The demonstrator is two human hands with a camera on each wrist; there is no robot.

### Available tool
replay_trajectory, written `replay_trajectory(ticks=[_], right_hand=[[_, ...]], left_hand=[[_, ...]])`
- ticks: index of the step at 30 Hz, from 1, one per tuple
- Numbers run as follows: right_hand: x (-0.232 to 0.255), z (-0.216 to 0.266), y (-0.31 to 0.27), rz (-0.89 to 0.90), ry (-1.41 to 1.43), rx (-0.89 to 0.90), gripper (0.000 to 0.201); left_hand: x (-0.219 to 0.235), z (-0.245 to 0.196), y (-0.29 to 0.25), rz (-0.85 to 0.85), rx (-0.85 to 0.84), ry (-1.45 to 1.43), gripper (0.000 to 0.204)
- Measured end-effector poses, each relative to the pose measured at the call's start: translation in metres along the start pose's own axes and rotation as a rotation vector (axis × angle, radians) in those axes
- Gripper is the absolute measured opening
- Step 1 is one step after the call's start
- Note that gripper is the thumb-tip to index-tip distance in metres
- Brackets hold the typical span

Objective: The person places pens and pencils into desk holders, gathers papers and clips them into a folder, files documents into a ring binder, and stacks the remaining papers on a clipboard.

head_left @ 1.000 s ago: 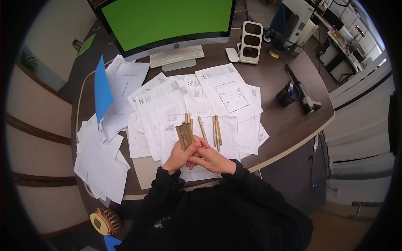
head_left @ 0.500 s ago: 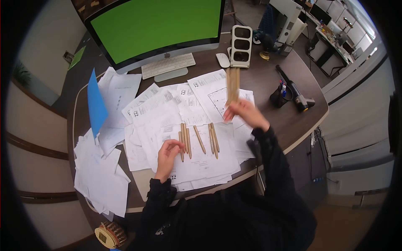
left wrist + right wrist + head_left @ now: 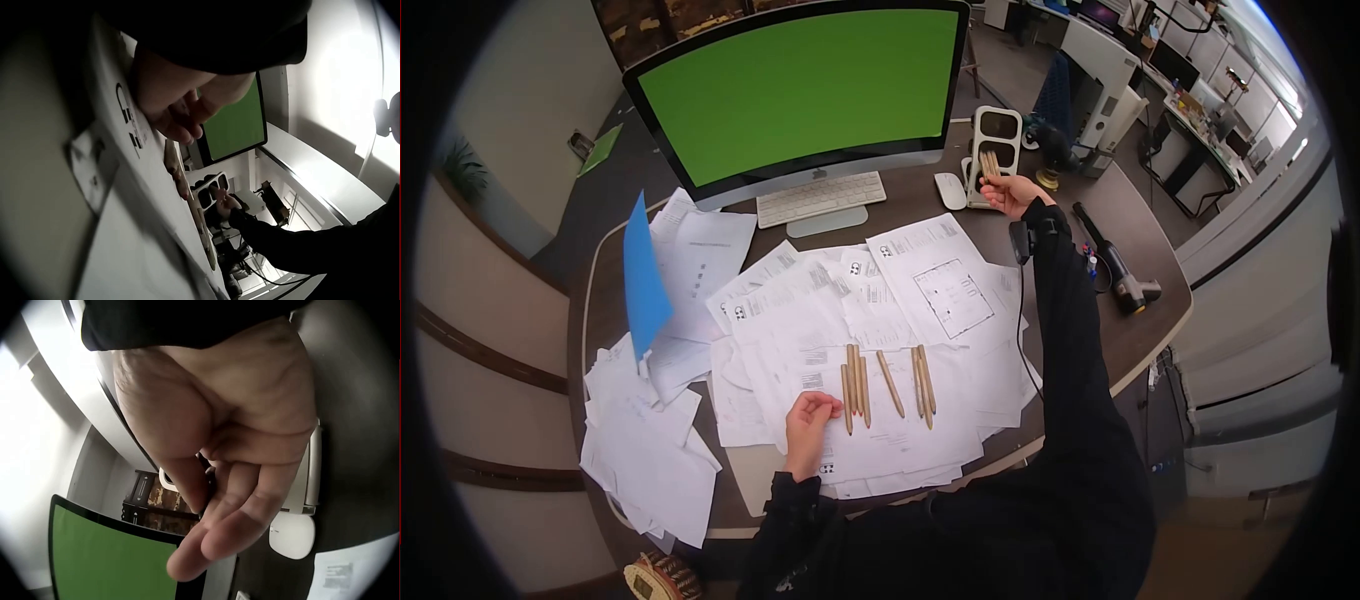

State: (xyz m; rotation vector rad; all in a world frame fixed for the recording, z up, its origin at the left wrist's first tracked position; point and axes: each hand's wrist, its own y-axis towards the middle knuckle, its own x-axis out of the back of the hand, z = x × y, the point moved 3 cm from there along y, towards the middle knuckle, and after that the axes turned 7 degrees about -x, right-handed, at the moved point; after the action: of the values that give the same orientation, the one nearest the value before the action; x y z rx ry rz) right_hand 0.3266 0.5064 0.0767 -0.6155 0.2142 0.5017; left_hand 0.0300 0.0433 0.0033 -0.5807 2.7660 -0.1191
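In the head view my right hand (image 3: 1012,193) grips a small bundle of wooden pencils (image 3: 990,162) over a white holder (image 3: 1000,141) with dark openings, overlapping its middle one. In the right wrist view the right hand's thumb and fingers come together, mostly hiding the pencils. My left hand (image 3: 808,425) rests on the papers with loosely bent fingers, holding nothing. Its fingertips are right beside a left group of several pencils (image 3: 863,392). One slanted pencil (image 3: 890,384) lies in the middle, and three more pencils (image 3: 919,385) lie at the right.
Printed sheets (image 3: 800,320) cover much of the desk, with a blue folder (image 3: 646,285) standing at the left. Behind are a monitor (image 3: 800,100), a keyboard (image 3: 820,200) and a mouse (image 3: 949,190). A black handheld device (image 3: 1115,265) lies at the right; a cable hangs from the right wrist.
My hands were together around the pencil bundle, then parted. The right hand has carried the bundle forward and right to the white holder. My left hand has settled beside the pencils on the paper.
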Motion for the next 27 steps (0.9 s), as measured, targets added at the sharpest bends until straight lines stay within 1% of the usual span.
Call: replay_trajectory(ticks=[7,8,9,11,12,14,15,17,18,20,21,23,24,25,27], right_hand=[[0.013,0.014,0.025,-0.053,-0.019,-0.047,0.021],[0.012,0.014,0.027,-0.051,-0.006,-0.054,0.026],[0.013,0.013,0.027,-0.048,-0.005,-0.055,0.026],[0.012,0.013,0.022,-0.023,-0.05,-0.047,0.037],[0.01,0.01,0.018,-0.023,-0.048,-0.047,0.037],[0.01,0.004,0.01,-0.132,-0.016,-0.025,0.049],[0.012,-0.001,0.008,-0.132,-0.015,-0.024,0.049],[0.02,-0.008,0.008,-0.163,0.045,0.065,0.052],[0.026,-0.013,0.012,-0.163,0.046,0.067,0.052],[0.038,-0.02,0.016,-0.317,-0.011,0.129,0.042],[0.041,-0.023,0.019,-0.318,-0.01,0.131,0.042],[0.043,-0.024,0.023,-0.542,-0.327,0.192,0.03],[0.04,-0.024,0.025,-0.576,-0.394,0.214,0.024],[0.037,-0.027,0.028,-0.575,-0.394,0.212,0.024],[0.033,-0.029,0.033,-0.746,-0.588,0.346,0.035]], left_hand=[[0.002,0.002,0.003,0.018,-0.013,-0.029,0.008],[0.002,0.002,0.003,0.019,-0.014,-0.025,0.007],[0.002,0.001,0.002,0.02,-0.015,-0.022,0.007],[0.002,0.001,0.003,0.017,-0.015,-0.017,0.007],[0.002,0.001,0.003,0.018,-0.014,-0.014,0.007],[0.002,0.003,0.003,0.025,-0.02,-0.011,0.007],[0.002,0.003,0.003,0.03,-0.027,-0.009,0.007],[0.002,0.003,0.004,0.032,-0.029,-0.002,0.007],[0.002,0.003,0.004,0.033,-0.031,0.004,0.007],[0.0,0.001,0.003,0.033,-0.033,0.016,0.007],[-0.001,0.001,0.003,0.031,-0.035,0.026,0.007],[0.0,0.002,0.004,0.031,-0.034,0.028,0.007],[0.0,0.002,0.004,0.028,-0.031,0.029,0.006],[-0.001,0.002,0.003,0.026,-0.029,0.03,0.006],[-0.003,0.0,0.003,0.043,-0.049,0.094,0.006]])
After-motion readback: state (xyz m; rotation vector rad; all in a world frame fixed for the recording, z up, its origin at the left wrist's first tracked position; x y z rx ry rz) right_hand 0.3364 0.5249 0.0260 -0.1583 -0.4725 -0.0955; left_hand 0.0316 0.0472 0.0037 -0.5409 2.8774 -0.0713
